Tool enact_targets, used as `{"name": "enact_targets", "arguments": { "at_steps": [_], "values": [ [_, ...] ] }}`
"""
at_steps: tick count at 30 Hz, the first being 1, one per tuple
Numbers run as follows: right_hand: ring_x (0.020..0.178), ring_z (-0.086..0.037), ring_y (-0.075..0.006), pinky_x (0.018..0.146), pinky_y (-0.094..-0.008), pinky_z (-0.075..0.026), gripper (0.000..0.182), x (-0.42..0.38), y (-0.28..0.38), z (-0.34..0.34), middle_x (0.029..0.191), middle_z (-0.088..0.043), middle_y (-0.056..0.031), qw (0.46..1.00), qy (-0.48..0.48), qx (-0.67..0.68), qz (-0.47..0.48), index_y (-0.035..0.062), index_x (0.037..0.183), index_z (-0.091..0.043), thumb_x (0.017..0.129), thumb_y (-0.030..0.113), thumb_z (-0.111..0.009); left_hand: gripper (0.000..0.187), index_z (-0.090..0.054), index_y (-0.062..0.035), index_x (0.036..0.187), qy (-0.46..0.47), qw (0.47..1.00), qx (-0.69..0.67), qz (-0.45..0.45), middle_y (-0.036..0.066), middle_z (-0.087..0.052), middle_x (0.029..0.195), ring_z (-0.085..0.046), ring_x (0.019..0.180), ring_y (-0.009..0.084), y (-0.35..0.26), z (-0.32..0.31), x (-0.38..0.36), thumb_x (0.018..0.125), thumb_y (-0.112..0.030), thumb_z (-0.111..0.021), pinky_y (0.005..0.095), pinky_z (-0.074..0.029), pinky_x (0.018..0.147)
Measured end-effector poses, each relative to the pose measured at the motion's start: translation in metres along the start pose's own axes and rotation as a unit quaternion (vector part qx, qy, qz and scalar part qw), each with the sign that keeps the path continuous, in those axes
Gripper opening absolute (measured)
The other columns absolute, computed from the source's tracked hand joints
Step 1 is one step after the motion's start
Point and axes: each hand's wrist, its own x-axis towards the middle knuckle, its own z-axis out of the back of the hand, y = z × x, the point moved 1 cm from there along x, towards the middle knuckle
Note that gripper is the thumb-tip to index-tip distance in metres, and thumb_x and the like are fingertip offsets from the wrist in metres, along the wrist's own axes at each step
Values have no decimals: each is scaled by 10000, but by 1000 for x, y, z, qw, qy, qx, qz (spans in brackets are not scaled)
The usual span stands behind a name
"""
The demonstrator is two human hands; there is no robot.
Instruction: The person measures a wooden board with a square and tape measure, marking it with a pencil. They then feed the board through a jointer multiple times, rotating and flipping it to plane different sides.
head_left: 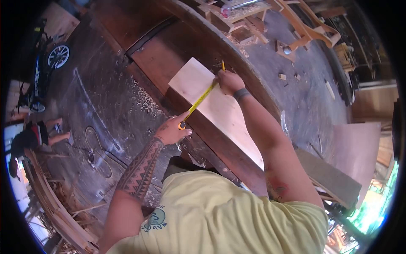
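A pale wooden board [220,111] lies lengthwise on a dark reddish-brown workbench [156,51]. Across the board's width runs the yellow blade of a tape measure [201,99]. My left hand [171,129] is closed around the tape's case at the board's near-left edge; most of the case is hidden by the fingers. At the far edge, my right hand [231,82] grips a yellow pencil [223,65] whose end sticks up past the fingers. That same hand rests by the tape's far end, on the board's edge.
Wood shavings [148,101] litter the floor beside the bench. A wooden chair-like frame [308,29] stands at upper right, near small wood blocks. Someone in dark clothes [31,137] is at far left, below a wheeled vehicle [50,63]. A cord [99,156] lies on the floor.
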Motion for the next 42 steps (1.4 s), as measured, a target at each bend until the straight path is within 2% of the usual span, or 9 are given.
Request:
{"name": "enact_targets", "arguments": {
  "at_steps": [5,8,9,10,14,17,22,30,42],
  "values": [
    [1005,-714,-434,895,-538,-578,322,-18,1,15,1048,-740,-195,997,-68,26,-16,69,1117,-649,1006,366,-702,876,-376,-238,1689,16,999,-47,15,255,-623,1434,-607,1339,424,-7,-3,-6,938,-332,-817,474,-496,1135],
    [1003,-741,-366,870,-488,-591,467,-38,14,42,992,-724,-160,957,-87,276,-18,55,1196,-556,957,348,-829,906,-333,-251,1704,23,999,12,36,242,-616,1386,-609,1320,415,0,-1,-11,941,-341,-812,470,-503,1130],
    [1001,-745,-350,863,-483,-594,476,-42,21,46,978,-720,-152,923,-83,376,-9,58,1197,-544,953,335,-845,903,-329,-247,1706,26,999,17,40,241,-614,1376,-611,1311,415,0,0,-13,945,-349,-806,470,-504,1126],
    [942,-745,-290,835,-454,-607,390,-50,50,71,908,-696,-128,757,-16,650,-62,66,1164,-550,966,229,-843,901,-325,-242,1707,29,998,23,44,239,-613,1366,-614,1303,414,-2,3,-15,950,-357,-801,470,-506,1122],
    [701,-695,-222,734,-354,-604,353,-60,46,70,791,-657,-107,555,30,825,99,47,1148,-603,1109,397,-634,887,-315,-238,1709,40,998,22,51,244,-595,1383,-613,1298,419,3,-4,-14,966,-380,-778,480,-499,1129],
    [659,-666,-219,692,-362,-588,522,-48,49,70,757,-637,-97,565,100,818,37,33,1197,-658,1139,528,-505,884,-306,-244,1711,47,995,34,80,259,-588,1404,-599,1328,427,-6,-2,-15,971,-374,-772,488,-490,1144],
    [677,-641,-141,635,-299,-532,498,-27,58,29,783,-680,-79,809,82,582,21,-15,1094,-739,1156,430,-523,893,-293,-244,1716,33,996,41,76,292,-592,1403,-597,1341,457,-7,-5,-16,970,-363,-769,502,-486,1151],
    [879,-720,-224,823,-387,-578,120,-27,84,1,916,-712,-89,867,168,465,69,16,1005,-682,946,119,-687,898,-293,-287,1719,39,995,54,73,296,-596,1376,-630,1283,467,-4,-8,-16,962,-369,-770,504,-514,1113],
    [766,-667,-224,715,-370,-530,127,-38,66,-17,797,-672,-79,913,176,344,128,55,904,-655,882,114,-765,909,-257,-334,1727,35,990,98,100,307,-590,1381,-661,1239,469,-9,-13,-19,964,-374,-751,512,-545,1077]
  ]
}}
